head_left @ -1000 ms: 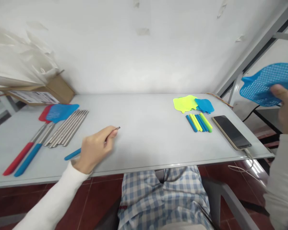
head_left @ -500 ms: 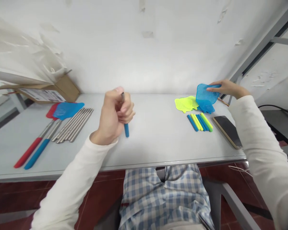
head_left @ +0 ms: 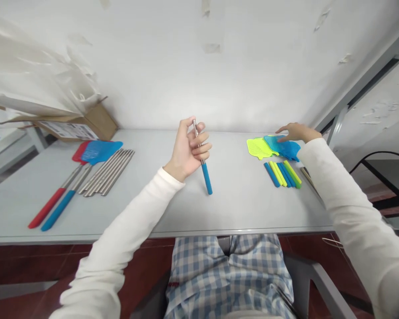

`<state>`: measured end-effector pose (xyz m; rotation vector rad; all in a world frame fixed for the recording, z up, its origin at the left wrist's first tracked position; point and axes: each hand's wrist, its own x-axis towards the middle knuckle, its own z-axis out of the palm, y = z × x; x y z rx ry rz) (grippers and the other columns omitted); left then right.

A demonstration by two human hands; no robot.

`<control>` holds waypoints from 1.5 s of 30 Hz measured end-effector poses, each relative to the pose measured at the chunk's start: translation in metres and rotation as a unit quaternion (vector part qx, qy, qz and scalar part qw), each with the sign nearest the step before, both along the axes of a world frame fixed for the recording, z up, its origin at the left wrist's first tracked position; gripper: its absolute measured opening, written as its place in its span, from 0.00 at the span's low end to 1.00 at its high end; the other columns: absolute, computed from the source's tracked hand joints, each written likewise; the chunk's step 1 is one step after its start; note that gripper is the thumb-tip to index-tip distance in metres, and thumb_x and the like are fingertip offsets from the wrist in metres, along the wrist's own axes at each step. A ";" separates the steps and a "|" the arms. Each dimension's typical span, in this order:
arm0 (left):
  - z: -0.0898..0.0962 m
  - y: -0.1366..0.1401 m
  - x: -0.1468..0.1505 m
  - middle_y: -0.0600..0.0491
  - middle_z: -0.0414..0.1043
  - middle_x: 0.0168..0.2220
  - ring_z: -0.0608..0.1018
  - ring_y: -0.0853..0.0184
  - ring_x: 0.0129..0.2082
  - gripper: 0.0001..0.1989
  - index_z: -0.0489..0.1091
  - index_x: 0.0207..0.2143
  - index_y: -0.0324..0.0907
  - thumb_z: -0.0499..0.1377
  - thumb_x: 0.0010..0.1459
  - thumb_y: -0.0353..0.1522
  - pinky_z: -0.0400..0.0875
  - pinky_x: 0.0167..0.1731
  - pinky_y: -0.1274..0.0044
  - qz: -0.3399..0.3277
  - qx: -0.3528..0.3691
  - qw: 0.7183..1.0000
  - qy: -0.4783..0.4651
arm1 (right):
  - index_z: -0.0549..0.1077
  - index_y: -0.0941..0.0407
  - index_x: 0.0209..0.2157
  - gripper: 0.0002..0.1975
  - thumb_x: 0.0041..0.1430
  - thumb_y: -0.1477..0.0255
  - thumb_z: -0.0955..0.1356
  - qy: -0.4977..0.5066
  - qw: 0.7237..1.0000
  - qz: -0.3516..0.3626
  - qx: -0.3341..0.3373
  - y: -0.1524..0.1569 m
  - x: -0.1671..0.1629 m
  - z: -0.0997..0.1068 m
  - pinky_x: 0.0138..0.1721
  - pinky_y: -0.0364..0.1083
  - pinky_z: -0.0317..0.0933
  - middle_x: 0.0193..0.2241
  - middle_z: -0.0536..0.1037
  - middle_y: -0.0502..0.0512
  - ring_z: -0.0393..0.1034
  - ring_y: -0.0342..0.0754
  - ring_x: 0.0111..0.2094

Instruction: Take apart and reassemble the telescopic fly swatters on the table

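Holding rod (head_left: 196, 127) in L hand (head_left: 188, 153), slanted, blue grip (head_left: 206, 179) btm R

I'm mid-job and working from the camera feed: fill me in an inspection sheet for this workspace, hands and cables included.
Surface: grey table, front edge visible.
Job's things: red swatter, blue swatter and metal rods left; yellow mesh head, blue mesh heads and coloured grips right.
Clutter: phone-like slab, mostly hidden by the right sleeve.
Hands: left hand closed around a blue-ended rod; right hand over the blue mesh heads, grip unclear.
Cables: white cable below the front edge; black cable far right.
Surroundings: cardboard box left, white wall behind.
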<state>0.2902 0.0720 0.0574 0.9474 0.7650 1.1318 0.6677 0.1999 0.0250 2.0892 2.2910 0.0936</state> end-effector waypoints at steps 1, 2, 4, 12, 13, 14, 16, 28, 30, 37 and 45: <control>-0.002 0.002 0.003 0.63 0.41 0.14 0.48 0.77 0.12 0.25 0.56 0.24 0.44 0.52 0.59 0.55 0.42 0.12 0.81 0.009 0.011 1.000 -0.002 | 0.78 0.57 0.49 0.20 0.55 0.63 0.73 -0.005 1.000 -0.007 -0.007 -0.008 -0.011 0.000 0.52 0.61 0.60 0.50 0.74 0.69 0.67 0.64 0.53; -0.004 0.004 0.006 0.63 0.41 0.15 0.49 0.77 0.13 0.26 0.55 0.24 0.44 0.51 0.58 0.56 0.44 0.12 0.81 0.019 0.018 1.000 -0.001 | 0.76 0.58 0.51 0.22 0.58 0.63 0.71 0.012 1.000 0.002 0.005 -0.020 -0.025 0.000 0.55 0.63 0.57 0.55 0.71 0.71 0.62 0.67 0.57; -0.007 0.005 0.014 0.62 0.42 0.16 0.50 0.76 0.13 0.28 0.53 0.23 0.44 0.49 0.59 0.58 0.46 0.12 0.81 0.037 0.024 0.999 0.012 | 0.73 0.57 0.54 0.23 0.62 0.60 0.66 0.104 0.988 0.088 0.069 -0.051 -0.061 -0.001 0.59 0.62 0.54 0.58 0.67 0.69 0.60 0.65 0.61; -0.017 -0.006 0.038 0.63 0.36 0.17 0.46 0.78 0.13 0.25 0.45 0.22 0.43 0.54 0.63 0.45 0.42 0.11 0.82 0.045 0.007 0.999 -0.028 | 0.62 0.54 0.39 0.14 0.67 0.57 0.60 0.363 0.850 0.300 -0.236 -0.169 -0.187 -0.013 0.34 0.46 0.62 0.29 0.76 0.52 0.70 0.47 0.27; -0.020 -0.007 0.039 0.64 0.35 0.16 0.45 0.78 0.12 0.25 0.45 0.22 0.43 0.55 0.62 0.45 0.41 0.11 0.82 0.054 -0.003 0.998 -0.025 | 0.59 0.53 0.37 0.12 0.69 0.60 0.58 0.381 0.843 0.288 -0.249 -0.175 -0.194 -0.017 0.32 0.45 0.60 0.26 0.74 0.49 0.67 0.45 0.24; -0.024 -0.006 0.039 0.64 0.35 0.16 0.44 0.79 0.12 0.26 0.45 0.22 0.44 0.56 0.61 0.46 0.40 0.10 0.82 0.065 -0.012 0.998 -0.024 | 0.57 0.52 0.36 0.10 0.70 0.62 0.57 0.403 0.839 0.268 -0.248 -0.178 -0.200 -0.021 0.31 0.45 0.58 0.23 0.71 0.46 0.64 0.44 0.22; -0.029 0.000 0.035 0.65 0.34 0.15 0.43 0.79 0.12 0.28 0.44 0.21 0.44 0.58 0.59 0.48 0.38 0.10 0.81 0.083 -0.025 0.996 -0.017 | 0.54 0.51 0.34 0.10 0.70 0.63 0.56 0.459 0.829 0.216 -0.235 -0.185 -0.210 -0.029 0.29 0.44 0.55 0.19 0.66 0.43 0.60 0.44 0.20; -0.004 0.030 -0.065 0.65 0.41 0.17 0.45 0.79 0.14 0.24 0.47 0.23 0.44 0.58 0.60 0.44 0.38 0.12 0.80 0.108 0.004 0.987 0.118 | 0.61 0.53 0.47 0.17 0.66 0.55 0.61 0.502 0.844 0.105 -0.154 -0.229 -0.140 -0.015 0.25 0.43 0.52 0.17 0.59 0.41 0.56 0.43 0.18; -0.022 0.019 -0.058 0.63 0.52 0.21 0.51 0.81 0.15 0.17 0.55 0.28 0.43 0.63 0.54 0.38 0.41 0.13 0.83 0.075 -0.051 0.980 0.176 | 0.59 0.56 0.52 0.20 0.66 0.58 0.61 0.346 0.937 0.044 -0.033 -0.212 -0.127 -0.025 0.24 0.44 0.49 0.18 0.61 0.43 0.59 0.46 0.19; -0.098 0.024 -0.077 0.40 0.55 0.54 0.67 0.59 0.53 0.37 0.54 0.58 0.38 0.57 0.44 0.22 0.71 0.48 0.69 0.236 0.032 0.828 0.508 | 0.64 0.64 0.47 0.17 0.68 0.64 0.60 -0.042 0.995 -0.068 0.055 -0.188 -0.124 -0.057 0.24 0.44 0.49 0.27 0.75 0.61 0.72 0.55 0.26; -0.136 0.010 -0.128 0.32 0.55 0.59 0.62 0.44 0.60 0.40 0.53 0.64 0.31 0.52 0.46 0.23 0.54 0.61 0.49 0.163 0.227 0.675 0.682 | 0.69 0.68 0.42 0.16 0.65 0.67 0.62 -0.108 0.978 0.029 0.176 -0.183 -0.110 -0.067 0.41 0.54 0.60 0.43 0.72 0.76 0.67 0.65 0.45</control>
